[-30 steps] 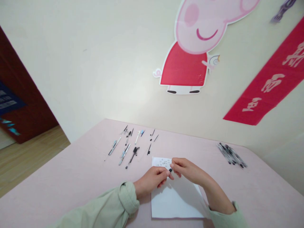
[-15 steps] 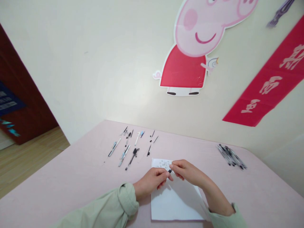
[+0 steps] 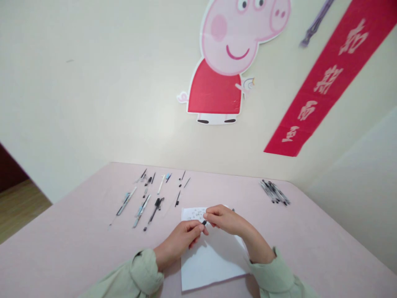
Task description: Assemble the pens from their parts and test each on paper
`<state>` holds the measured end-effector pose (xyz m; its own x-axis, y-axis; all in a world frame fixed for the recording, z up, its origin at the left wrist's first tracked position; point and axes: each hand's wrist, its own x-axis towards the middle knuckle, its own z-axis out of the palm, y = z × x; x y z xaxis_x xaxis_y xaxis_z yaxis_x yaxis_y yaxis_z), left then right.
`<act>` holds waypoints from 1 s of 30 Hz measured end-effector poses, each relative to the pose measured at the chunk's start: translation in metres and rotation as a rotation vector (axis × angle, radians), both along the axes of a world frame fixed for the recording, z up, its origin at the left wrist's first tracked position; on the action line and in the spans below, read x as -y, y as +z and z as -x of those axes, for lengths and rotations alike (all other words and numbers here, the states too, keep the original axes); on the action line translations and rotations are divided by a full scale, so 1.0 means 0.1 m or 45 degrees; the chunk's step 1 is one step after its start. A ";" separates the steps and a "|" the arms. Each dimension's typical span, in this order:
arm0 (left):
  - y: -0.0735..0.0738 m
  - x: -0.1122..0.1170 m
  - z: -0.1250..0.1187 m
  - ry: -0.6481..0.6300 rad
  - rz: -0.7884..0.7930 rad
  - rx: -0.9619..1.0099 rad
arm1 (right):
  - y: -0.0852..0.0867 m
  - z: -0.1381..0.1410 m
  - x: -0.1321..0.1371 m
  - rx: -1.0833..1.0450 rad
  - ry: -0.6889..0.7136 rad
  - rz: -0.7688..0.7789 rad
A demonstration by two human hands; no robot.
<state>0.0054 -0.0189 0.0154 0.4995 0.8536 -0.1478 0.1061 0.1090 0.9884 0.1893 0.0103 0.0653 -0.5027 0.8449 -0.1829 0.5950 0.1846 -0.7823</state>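
Note:
My left hand (image 3: 178,242) and my right hand (image 3: 225,218) meet over a white sheet of paper (image 3: 211,260) on the pink table (image 3: 77,248). Both are closed in a pinch on one small black pen part (image 3: 204,222) held between their fingertips. The far end of the paper bears small scribbles (image 3: 194,214). Pale green sleeves cover both forearms.
Several pens and loose pen parts (image 3: 149,196) lie spread out at the far left of the table. A bundle of black pens (image 3: 275,193) lies at the far right near the wall. A cartoon pig sticker (image 3: 226,62) and a red banner (image 3: 316,82) hang on the wall.
The camera view has swung to the right, so everything sits further left in the frame. My hands keep the same pinch on the small black part over the paper.

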 end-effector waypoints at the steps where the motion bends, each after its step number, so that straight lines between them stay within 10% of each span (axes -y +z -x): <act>1: 0.00 -0.01 0.00 0.001 -0.008 -0.013 | -0.01 0.00 -0.01 -0.008 -0.005 -0.007; 30: -0.01 0.00 0.00 0.110 0.075 0.050 | -0.16 0.03 -0.05 -0.496 -0.158 0.090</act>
